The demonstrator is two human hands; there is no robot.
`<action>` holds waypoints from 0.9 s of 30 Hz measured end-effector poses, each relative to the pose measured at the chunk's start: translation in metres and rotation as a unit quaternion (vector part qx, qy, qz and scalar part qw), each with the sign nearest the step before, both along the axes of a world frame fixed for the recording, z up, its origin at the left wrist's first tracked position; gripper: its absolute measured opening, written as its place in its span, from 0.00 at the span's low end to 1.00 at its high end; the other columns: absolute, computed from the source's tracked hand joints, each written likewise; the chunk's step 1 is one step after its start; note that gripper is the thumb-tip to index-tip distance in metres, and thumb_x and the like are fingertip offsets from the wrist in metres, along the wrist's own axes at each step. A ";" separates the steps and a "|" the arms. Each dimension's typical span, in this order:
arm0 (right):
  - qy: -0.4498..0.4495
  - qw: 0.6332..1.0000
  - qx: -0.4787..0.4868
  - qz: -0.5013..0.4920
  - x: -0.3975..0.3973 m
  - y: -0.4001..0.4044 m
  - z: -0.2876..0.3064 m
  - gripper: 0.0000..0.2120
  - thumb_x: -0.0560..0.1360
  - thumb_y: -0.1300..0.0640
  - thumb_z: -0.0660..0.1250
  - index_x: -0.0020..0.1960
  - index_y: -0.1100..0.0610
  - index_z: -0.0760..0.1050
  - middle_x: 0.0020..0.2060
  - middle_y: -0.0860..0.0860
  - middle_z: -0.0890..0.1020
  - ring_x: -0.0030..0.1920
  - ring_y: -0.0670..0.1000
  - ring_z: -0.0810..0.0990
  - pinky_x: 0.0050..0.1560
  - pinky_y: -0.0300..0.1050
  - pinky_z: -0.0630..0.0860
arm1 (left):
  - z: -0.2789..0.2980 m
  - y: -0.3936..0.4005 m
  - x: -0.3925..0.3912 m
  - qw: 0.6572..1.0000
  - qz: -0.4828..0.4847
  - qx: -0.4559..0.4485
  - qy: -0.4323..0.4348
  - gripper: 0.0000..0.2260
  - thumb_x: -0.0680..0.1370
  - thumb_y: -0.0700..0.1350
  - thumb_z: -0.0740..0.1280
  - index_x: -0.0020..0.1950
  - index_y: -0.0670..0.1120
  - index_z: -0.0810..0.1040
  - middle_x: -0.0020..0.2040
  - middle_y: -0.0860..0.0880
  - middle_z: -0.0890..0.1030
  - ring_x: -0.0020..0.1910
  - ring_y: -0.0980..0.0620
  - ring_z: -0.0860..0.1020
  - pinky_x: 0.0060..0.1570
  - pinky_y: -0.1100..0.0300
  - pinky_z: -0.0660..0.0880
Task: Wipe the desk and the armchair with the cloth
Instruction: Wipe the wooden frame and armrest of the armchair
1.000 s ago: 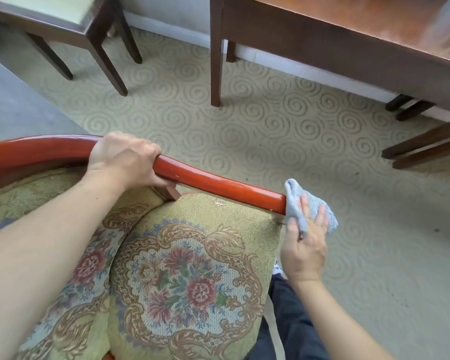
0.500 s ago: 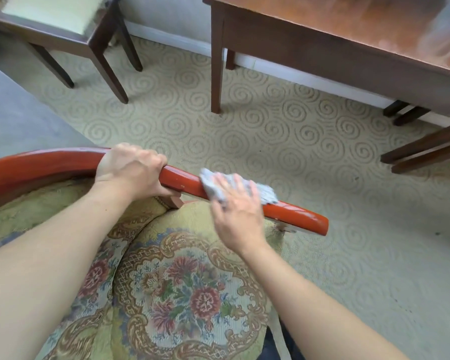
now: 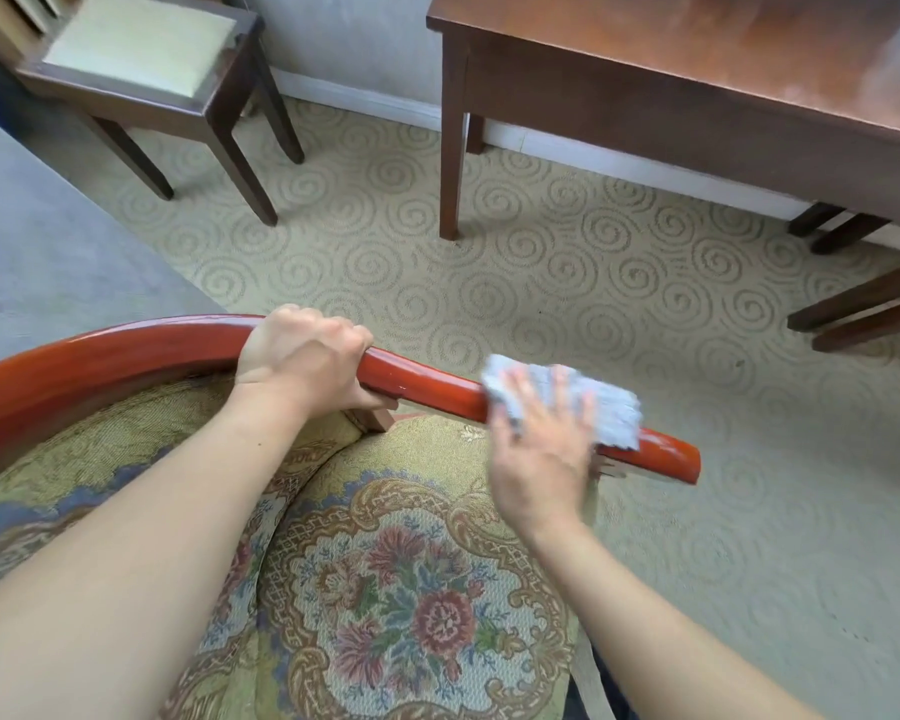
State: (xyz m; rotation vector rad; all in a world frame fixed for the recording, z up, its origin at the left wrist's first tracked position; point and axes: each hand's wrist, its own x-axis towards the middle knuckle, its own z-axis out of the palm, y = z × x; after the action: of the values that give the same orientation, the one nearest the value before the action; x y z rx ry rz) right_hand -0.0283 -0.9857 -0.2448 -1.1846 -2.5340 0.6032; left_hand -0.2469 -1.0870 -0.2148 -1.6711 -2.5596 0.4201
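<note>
Swirl-pattern carpet (image 3: 541,262), wooden worktop (image 3: 697,80) at back right, dark stool (image 3: 141,70) back left. Floral armchair (image 3: 385,589) up close. Left hand (image 3: 302,358) has its grip clamped round the red armrest (image 3: 427,387). Right hand (image 3: 541,449), fingers straight and spread, presses the grey cloth (image 3: 609,407) flat onto the armrest near its front end.

Left hand (image 3: 302,356): curled round the armchair (image 3: 126,350) rail.
Right hand (image 3: 541,449): fingers straight, pressed on the cloth (image 3: 609,407) over the rail.
Desk (image 3: 697,59): stood beyond, on patterned carpet (image 3: 541,272).
</note>
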 end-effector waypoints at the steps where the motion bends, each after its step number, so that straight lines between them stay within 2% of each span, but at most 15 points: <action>1: -0.015 0.999 -0.016 0.050 -0.021 -0.017 0.000 0.27 0.78 0.46 0.52 0.72 0.54 0.71 0.72 0.50 0.73 0.76 0.59 0.62 0.77 0.60 0.46 | 0.000 0.000 0.000 1.000 0.001 0.000 -0.001 0.34 0.64 0.82 0.56 0.44 0.53 0.80 0.43 0.54 0.84 0.43 0.50 0.82 0.48 0.57 0.71; 3: -0.021 0.992 -0.070 0.098 -0.061 -0.048 0.001 0.29 0.79 0.44 0.47 0.78 0.51 0.62 0.77 0.46 0.63 0.79 0.55 0.52 0.77 0.55 0.35 | -0.001 0.001 -0.001 1.000 -0.001 0.009 -0.004 0.27 0.70 0.74 0.54 0.44 0.53 0.80 0.44 0.53 0.84 0.43 0.49 0.83 0.48 0.57 0.71; 5: -0.017 0.987 -0.108 0.122 -0.081 -0.056 0.004 0.30 0.79 0.44 0.46 0.79 0.50 0.58 0.78 0.46 0.60 0.80 0.54 0.48 0.76 0.54 0.32 | -0.001 0.001 -0.001 1.000 -0.003 0.002 -0.005 0.22 0.72 0.63 0.49 0.43 0.53 0.79 0.44 0.53 0.84 0.43 0.49 0.83 0.48 0.57 0.72; 7: -0.048 0.975 -0.098 0.194 -0.070 -0.037 0.005 0.29 0.80 0.45 0.48 0.80 0.51 0.57 0.79 0.47 0.60 0.80 0.54 0.51 0.78 0.57 0.40 | -0.002 0.001 0.000 1.000 -0.003 0.010 -0.013 0.24 0.71 0.66 0.50 0.43 0.54 0.79 0.43 0.53 0.84 0.43 0.49 0.83 0.46 0.58 0.71; 9: -0.092 0.957 -0.047 0.271 -0.041 -0.004 0.005 0.28 0.81 0.45 0.50 0.79 0.52 0.59 0.78 0.48 0.62 0.79 0.55 0.56 0.77 0.59 0.50 | -0.002 0.001 0.000 1.000 -0.006 0.028 -0.008 0.30 0.67 0.78 0.54 0.41 0.55 0.79 0.40 0.54 0.84 0.40 0.49 0.83 0.42 0.58 0.67; 10: -0.109 0.954 -0.028 0.277 -0.025 0.014 0.005 0.26 0.82 0.46 0.52 0.79 0.52 0.60 0.77 0.47 0.64 0.78 0.55 0.59 0.77 0.58 0.54 | -0.002 0.002 -0.001 0.999 -0.008 0.031 -0.001 0.32 0.64 0.82 0.54 0.39 0.55 0.78 0.38 0.55 0.83 0.39 0.50 0.82 0.41 0.58 0.66; 12: -0.125 0.965 -0.007 0.230 0.010 0.042 0.005 0.24 0.82 0.47 0.55 0.77 0.52 0.65 0.75 0.48 0.69 0.75 0.56 0.65 0.74 0.57 0.60 | -0.002 0.001 -0.002 0.999 -0.007 0.044 0.001 0.34 0.61 0.85 0.51 0.36 0.56 0.73 0.36 0.55 0.82 0.36 0.50 0.81 0.39 0.58 0.67; 14: -0.108 0.982 -0.005 0.155 0.049 0.062 0.005 0.24 0.82 0.47 0.55 0.74 0.56 0.69 0.72 0.52 0.73 0.72 0.59 0.71 0.72 0.56 0.65 | -0.002 0.000 -0.002 0.998 -0.013 0.059 0.008 0.33 0.61 0.85 0.49 0.35 0.56 0.70 0.35 0.56 0.81 0.36 0.51 0.81 0.38 0.58 0.65; 17: -0.084 0.994 -0.055 0.041 0.093 0.076 0.006 0.31 0.80 0.44 0.47 0.75 0.60 0.67 0.73 0.53 0.70 0.75 0.59 0.66 0.76 0.57 0.58 | -0.001 0.000 -0.001 0.999 -0.017 0.049 0.011 0.35 0.60 0.85 0.49 0.37 0.55 0.73 0.37 0.56 0.81 0.37 0.51 0.80 0.39 0.58 0.62; 20: -0.087 0.995 -0.042 -0.012 0.078 0.060 0.008 0.30 0.79 0.44 0.48 0.75 0.58 0.66 0.74 0.53 0.70 0.76 0.62 0.62 0.75 0.66 0.53 | 0.001 0.002 0.000 0.999 -0.012 0.037 0.016 0.36 0.60 0.85 0.49 0.37 0.55 0.76 0.36 0.56 0.81 0.37 0.51 0.81 0.39 0.58 0.62; 22: -0.126 0.990 0.011 0.059 0.044 0.036 0.010 0.29 0.79 0.45 0.49 0.76 0.56 0.67 0.74 0.51 0.70 0.76 0.64 0.62 0.73 0.71 0.52 | 0.002 0.003 0.000 0.999 -0.009 0.035 0.021 0.36 0.60 0.84 0.48 0.37 0.55 0.76 0.36 0.56 0.81 0.36 0.51 0.81 0.38 0.59 0.61; 25: -0.155 0.970 0.032 0.187 -0.017 -0.009 0.004 0.30 0.79 0.45 0.47 0.79 0.52 0.58 0.78 0.48 0.61 0.78 0.61 0.55 0.74 0.70 0.46 | -0.001 0.002 -0.002 0.999 -0.009 0.031 0.017 0.35 0.62 0.83 0.51 0.40 0.54 0.78 0.38 0.55 0.82 0.39 0.50 0.82 0.40 0.58 0.63; 27: -0.138 0.969 0.004 0.205 -0.053 -0.031 0.003 0.31 0.78 0.45 0.47 0.80 0.52 0.53 0.79 0.48 0.57 0.79 0.60 0.53 0.74 0.69 0.45 | -0.003 0.001 0.000 0.999 -0.015 0.030 0.015 0.30 0.68 0.75 0.51 0.42 0.53 0.79 0.41 0.53 0.83 0.41 0.48 0.83 0.42 0.58 0.67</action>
State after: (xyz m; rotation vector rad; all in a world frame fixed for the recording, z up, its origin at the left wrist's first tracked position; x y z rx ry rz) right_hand -0.0812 -1.0168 -0.2413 -0.7849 -3.0489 0.5454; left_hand -0.2474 -1.0863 -0.2181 -1.6670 -2.4967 0.3605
